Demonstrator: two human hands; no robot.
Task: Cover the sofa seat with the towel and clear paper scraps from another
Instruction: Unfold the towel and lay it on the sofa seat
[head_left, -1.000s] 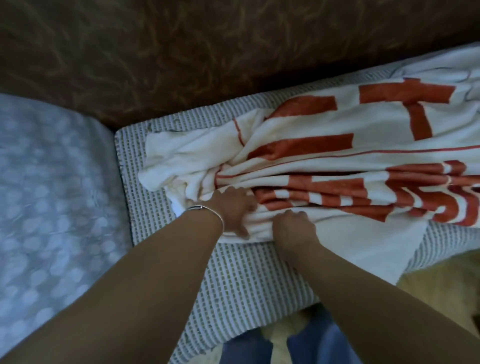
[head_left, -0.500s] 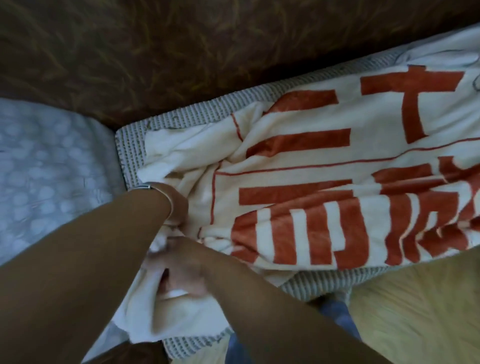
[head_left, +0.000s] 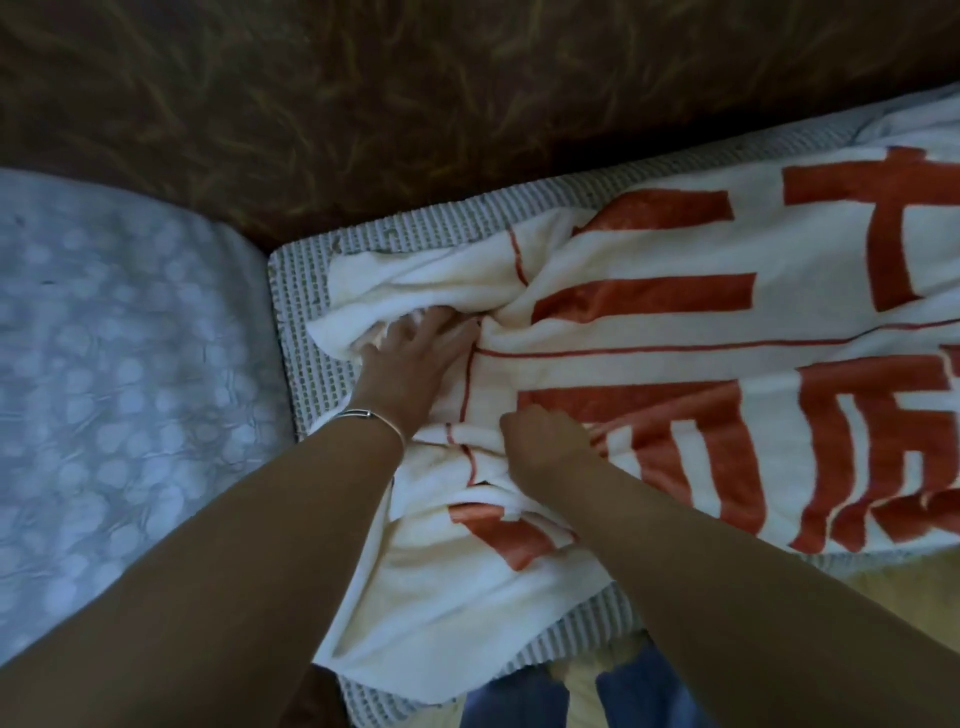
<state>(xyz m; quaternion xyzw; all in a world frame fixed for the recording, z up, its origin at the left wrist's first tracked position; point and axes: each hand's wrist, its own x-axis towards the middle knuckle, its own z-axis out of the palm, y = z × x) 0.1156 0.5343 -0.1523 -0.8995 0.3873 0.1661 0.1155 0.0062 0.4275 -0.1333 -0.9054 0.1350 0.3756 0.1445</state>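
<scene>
Left hand (head_left: 415, 348) has shifted toward seat's (head_left: 311, 374) back-left corner, fingers spread on bunched towel (head_left: 649, 353); right hand (head_left: 545, 441) curled, seemingly pinching a fold nearer front edge. Soft, light, rumples easily: grip corners.

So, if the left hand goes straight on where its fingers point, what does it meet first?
Probably the bunched fold of the towel just ahead of the left hand; the sofa backrest lies beyond, depth unclear.

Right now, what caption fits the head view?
Left hand presses the towel; right hand grips it on the seat.
</scene>
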